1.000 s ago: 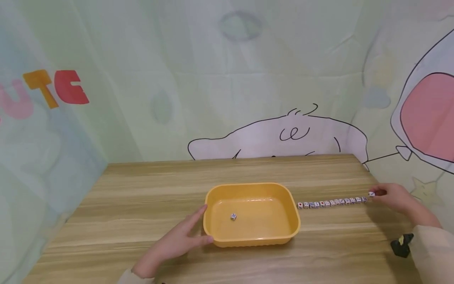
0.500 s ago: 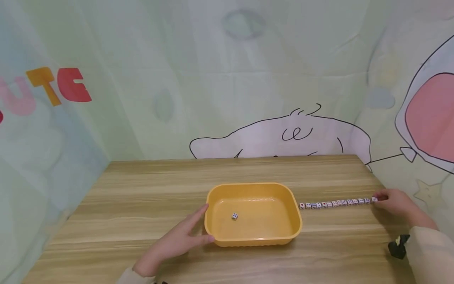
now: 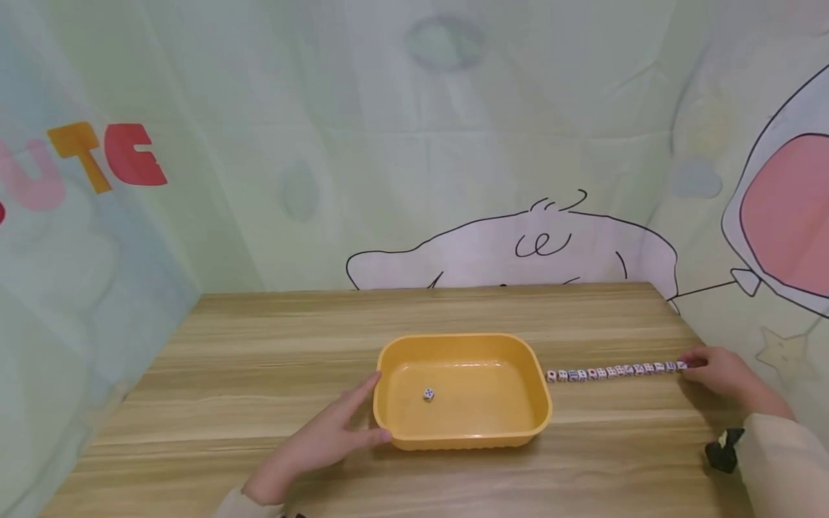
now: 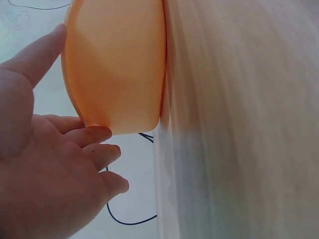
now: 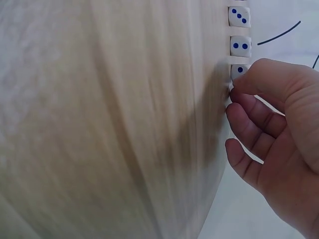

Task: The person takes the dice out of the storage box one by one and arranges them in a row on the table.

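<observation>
My left hand (image 3: 324, 437) rests against the left end of a yellow-orange plastic tray (image 3: 463, 439), thumb at one corner and fingers loosely extended along its wall. Inside the tray lies one white die (image 3: 429, 394). A straight row of white dice (image 3: 612, 372) with blue and red pips runs rightward from the tray's right side. At the far right end of that row, my right hand (image 3: 720, 370) pinches the last die (image 5: 239, 71) between thumb and index finger, down on the wood. The right wrist view shows narrow gaps between the neighbouring dice.
The wood-grain table (image 3: 272, 345) ends at the back against a cartoon-printed cloth backdrop (image 3: 291, 144). Its right edge passes close to my right hand. A small black object (image 3: 724, 452) is at the right sleeve.
My right hand has lowered its die onto the table at the row's right end and nudged it slightly left against the row. The left hand has stayed at the tray.
</observation>
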Motion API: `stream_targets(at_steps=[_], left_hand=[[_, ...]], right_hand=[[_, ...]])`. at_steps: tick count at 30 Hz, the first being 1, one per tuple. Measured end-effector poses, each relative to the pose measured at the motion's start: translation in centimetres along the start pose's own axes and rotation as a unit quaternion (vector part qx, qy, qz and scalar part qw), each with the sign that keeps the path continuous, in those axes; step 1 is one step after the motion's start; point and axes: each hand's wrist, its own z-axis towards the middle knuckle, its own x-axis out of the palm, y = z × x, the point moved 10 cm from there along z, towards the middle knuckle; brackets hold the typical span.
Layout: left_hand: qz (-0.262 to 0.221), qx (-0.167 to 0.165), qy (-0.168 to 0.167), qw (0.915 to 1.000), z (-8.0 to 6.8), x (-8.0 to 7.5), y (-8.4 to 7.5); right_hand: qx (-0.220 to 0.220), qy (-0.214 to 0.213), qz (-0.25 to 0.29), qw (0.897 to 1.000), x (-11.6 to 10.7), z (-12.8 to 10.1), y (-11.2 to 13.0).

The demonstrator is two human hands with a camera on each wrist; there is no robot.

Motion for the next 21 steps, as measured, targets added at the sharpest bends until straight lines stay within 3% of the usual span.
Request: stream_targets(at_steps=[8,14,18,21], left_hand=[[0.0,-0.006,0.0,1.0,0.0,0.0,0.1],[0.0,-0.005,-0.002,1.0,0.0,0.0,0.0],[0.001,-0.006,-0.003,1.0,0.0,0.0,0.0],[-0.001,-0.01,-0.002,0.9999,-0.1,0.0,0.0]], right_hand=[[0.004,-0.001,0.003,1.0,0.3,0.0,-0.3],[0.015,-0.011,0.01,1.0,-0.7,-0.6,-0.1],[0.033,-0.018,0.023,0.999,-1.6,-0.9,0.8],[0.019,-0.03,0.029,0.999,-2.1,-0.9,2.6]])
